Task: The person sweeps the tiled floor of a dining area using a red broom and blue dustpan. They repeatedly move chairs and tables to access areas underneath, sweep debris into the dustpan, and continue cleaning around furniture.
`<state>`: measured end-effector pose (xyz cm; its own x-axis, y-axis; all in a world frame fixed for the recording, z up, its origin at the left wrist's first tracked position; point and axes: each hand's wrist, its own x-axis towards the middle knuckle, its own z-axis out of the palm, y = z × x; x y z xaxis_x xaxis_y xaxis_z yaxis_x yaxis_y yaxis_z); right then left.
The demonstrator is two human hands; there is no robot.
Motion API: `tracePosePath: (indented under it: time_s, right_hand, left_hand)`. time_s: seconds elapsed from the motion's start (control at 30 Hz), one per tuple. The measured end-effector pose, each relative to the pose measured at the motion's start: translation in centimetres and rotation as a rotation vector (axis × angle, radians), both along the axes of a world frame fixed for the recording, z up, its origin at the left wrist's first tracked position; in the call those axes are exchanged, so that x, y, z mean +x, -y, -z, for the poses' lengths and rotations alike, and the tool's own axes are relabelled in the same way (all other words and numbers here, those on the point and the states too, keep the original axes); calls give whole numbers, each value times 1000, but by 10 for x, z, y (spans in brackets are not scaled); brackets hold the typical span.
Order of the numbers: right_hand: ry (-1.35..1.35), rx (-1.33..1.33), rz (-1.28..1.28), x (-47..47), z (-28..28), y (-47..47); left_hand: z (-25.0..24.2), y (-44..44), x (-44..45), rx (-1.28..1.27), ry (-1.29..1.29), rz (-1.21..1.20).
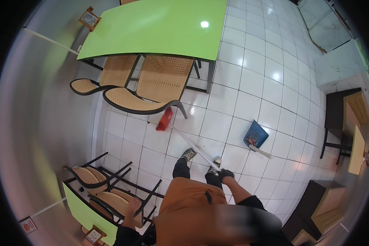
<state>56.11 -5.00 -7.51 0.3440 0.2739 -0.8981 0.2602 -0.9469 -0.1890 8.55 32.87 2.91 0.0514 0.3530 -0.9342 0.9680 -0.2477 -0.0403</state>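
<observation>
My right hand point(226, 176), in a dark glove, grips the white handle of a broom point(194, 145). The broom's red head point(164, 119) is on the tiled floor, close by the curved back of a tan chair point(133, 100). My bare left hand point(133, 205) is by the back of a chair at the lower left; its fingers are too small to make out, so whether it holds the chair cannot be told. A blue dustpan point(257, 135) with a pale handle point(261, 151) lies on the floor to the right, with small debris in it.
A green table point(153, 29) stands ahead, with chairs tucked under it. At the lower left, chairs rest upside down or tilted against another green table point(89, 212). Dark booth seats with tan cushions point(327, 216) and a small yellow table point(356, 150) are on the right. A wall runs along the left.
</observation>
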Motion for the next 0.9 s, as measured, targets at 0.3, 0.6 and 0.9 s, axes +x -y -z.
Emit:
tracePosePath:
  time_s: [0.3, 0.6, 0.9]
  right_hand:
    - [58, -348, -170, 47, -102, 310]
    - [119, 51, -458, 89, -120, 355]
    - [-352, 158, 479, 186, -19, 92]
  left_hand:
    - [-9, 206, 73, -120, 224, -745]
    - [-37, 240, 121, -5, 409, -933]
    - [-59, 319, 75, 66, 392, -1053]
